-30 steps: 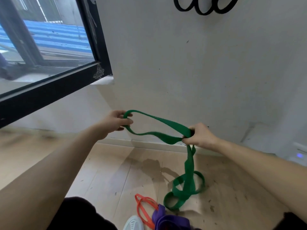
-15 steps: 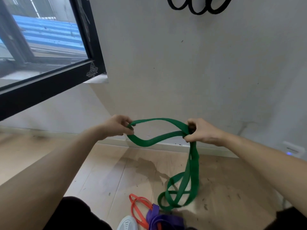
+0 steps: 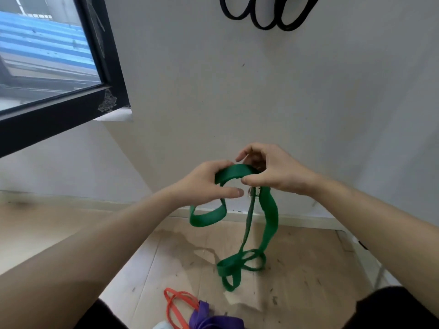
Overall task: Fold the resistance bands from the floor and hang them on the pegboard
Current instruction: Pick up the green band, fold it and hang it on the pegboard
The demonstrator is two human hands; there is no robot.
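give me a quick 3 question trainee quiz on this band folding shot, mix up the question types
1. True or false: the green band is held by both the left hand and the right hand.
2. Which bands lie on the floor near the bottom edge? A) orange and purple B) yellow and blue C) black and white
3. Fill in: the black bands hang high on the ____.

Key:
1. True; both hands grip its top fold, with loops hanging down below them.
2. A; the orange band lies beside the purple band.
3. wall
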